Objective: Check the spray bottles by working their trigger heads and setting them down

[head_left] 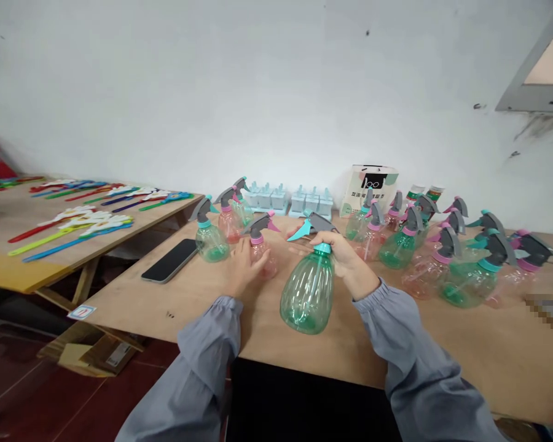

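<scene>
– Fingers of the right hand?
– Curled round the neck of a green spray bottle, just under its grey head. Bottle's tilted, front and centre over the table. Can't tell if the base touches.
– Left hand?
– Part-curled on a pink spray bottle, thumb across the near side. Bottle's just left of the green one, grey head with pink trigger up.
– Nearby?
– Two green bottles and a pink one beyond the left hand, phone left of them. Pale blue moulds by the wall, printed box right of those, more spray bottles off right.
</scene>
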Demonstrator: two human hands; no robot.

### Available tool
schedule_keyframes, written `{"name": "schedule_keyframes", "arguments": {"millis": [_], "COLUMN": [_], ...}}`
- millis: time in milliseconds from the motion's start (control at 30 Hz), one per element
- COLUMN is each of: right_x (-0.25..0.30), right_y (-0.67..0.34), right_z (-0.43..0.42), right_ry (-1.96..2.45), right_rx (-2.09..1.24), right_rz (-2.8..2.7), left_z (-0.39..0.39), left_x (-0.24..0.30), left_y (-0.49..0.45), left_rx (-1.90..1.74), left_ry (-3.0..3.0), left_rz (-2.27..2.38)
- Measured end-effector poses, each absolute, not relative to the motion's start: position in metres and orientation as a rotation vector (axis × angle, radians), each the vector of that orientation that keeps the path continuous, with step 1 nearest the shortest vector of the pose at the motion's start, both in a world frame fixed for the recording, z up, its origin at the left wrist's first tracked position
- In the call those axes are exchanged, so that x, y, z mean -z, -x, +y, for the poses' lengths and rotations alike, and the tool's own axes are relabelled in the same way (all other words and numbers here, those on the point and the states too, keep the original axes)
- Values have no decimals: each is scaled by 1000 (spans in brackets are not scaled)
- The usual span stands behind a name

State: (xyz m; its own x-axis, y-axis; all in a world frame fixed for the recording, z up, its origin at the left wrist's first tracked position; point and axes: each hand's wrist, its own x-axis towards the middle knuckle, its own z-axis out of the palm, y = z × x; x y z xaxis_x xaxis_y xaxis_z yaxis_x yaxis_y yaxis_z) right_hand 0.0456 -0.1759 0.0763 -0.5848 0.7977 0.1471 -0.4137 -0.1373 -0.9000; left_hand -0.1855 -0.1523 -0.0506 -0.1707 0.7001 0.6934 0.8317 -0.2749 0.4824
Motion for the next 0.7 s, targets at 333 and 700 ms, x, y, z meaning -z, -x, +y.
{"name": "schedule_keyframes", "arguments": {"millis": [333, 700], "right_x": [-63, -62], "right_y": [-40, -39], "right_z": [-167, -165], "right_ry": [583, 659], "right_rx": [-1800, -1660], "right_rz": [-1311, -1357], "left_z": [-160, -162], "left_x": [46, 45], "left_y": [193, 196], "left_rx": [1624, 1556], "left_ry": [2309, 2342], "left_rz": [-1677, -1656]}}
